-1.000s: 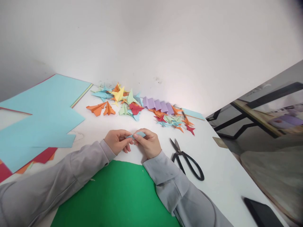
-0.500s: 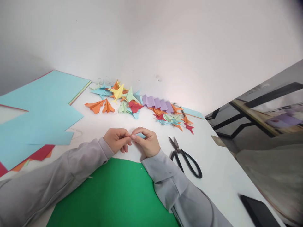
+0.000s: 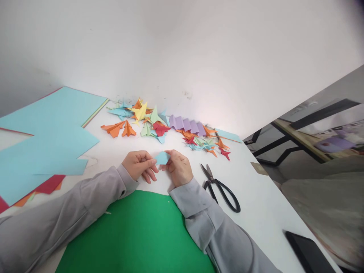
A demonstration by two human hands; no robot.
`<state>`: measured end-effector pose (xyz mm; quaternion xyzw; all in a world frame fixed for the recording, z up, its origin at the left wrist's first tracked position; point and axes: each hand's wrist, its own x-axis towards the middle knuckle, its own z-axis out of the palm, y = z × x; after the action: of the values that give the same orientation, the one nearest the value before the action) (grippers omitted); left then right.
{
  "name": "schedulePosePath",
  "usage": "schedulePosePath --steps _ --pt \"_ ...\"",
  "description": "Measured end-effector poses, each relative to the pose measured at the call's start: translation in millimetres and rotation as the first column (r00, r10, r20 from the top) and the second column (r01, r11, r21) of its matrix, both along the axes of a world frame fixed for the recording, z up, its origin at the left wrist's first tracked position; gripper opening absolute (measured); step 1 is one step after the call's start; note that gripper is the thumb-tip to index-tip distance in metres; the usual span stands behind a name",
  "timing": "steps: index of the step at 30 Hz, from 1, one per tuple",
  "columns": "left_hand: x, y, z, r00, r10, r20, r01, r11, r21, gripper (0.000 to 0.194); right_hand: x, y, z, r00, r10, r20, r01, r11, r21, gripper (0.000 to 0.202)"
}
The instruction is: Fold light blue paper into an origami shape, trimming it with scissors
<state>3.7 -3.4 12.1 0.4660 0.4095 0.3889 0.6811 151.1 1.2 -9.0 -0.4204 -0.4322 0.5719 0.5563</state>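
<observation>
A small piece of folded light-blue paper (image 3: 162, 157) is held up between my two hands over the white table. My left hand (image 3: 140, 165) pinches its left edge between thumb and forefinger, the other fingers loosely curled below. On the other side, my right hand (image 3: 179, 167) grips the right edge, its fingers closed. Under my forearms lies a big green sheet (image 3: 133, 231). Black-handled scissors (image 3: 218, 186) rest to the right of my right hand, blades slightly apart and pointing away from me.
Folded paper shapes in several colours, like the orange one (image 3: 129, 129), lie along the wall beside a pleated purple strip (image 3: 186, 124). Large light-blue sheets (image 3: 54, 140) cover the left side. A black phone-like slab (image 3: 308, 250) lies near the right table edge.
The small blue paper, mostly hidden by my fingers before, now shows its flat face between my hands. My fingertips have drawn apart slightly. The view has shifted a little.
</observation>
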Motion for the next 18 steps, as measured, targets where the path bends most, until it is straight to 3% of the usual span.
schedulePosePath --steps 4,10,15,18 --pt "0.5 1.1 0.9 0.999 -0.022 0.024 0.023 0.999 -0.036 0.04 -1.0 -2.0 0.7 0.992 0.057 0.112 -0.058 0.998 0.006 0.031" --pt "1.5 -1.2 0.4 0.992 -0.119 -0.031 0.117 0.992 -0.042 0.04 0.9 -4.6 -1.2 0.987 0.02 0.157 -0.023 1.0 0.016 0.04" --pt "1.3 -3.3 0.2 0.986 -0.141 -0.086 0.141 0.99 -0.009 0.035 1.4 -0.6 -1.6 0.999 -0.023 0.046 0.023 1.0 0.008 0.04" --pt "1.4 -2.9 0.2 0.994 -0.079 -0.081 0.079 0.997 -0.005 0.034 2.4 1.0 0.1 0.999 0.018 -0.047 -0.019 1.0 -0.022 0.036"
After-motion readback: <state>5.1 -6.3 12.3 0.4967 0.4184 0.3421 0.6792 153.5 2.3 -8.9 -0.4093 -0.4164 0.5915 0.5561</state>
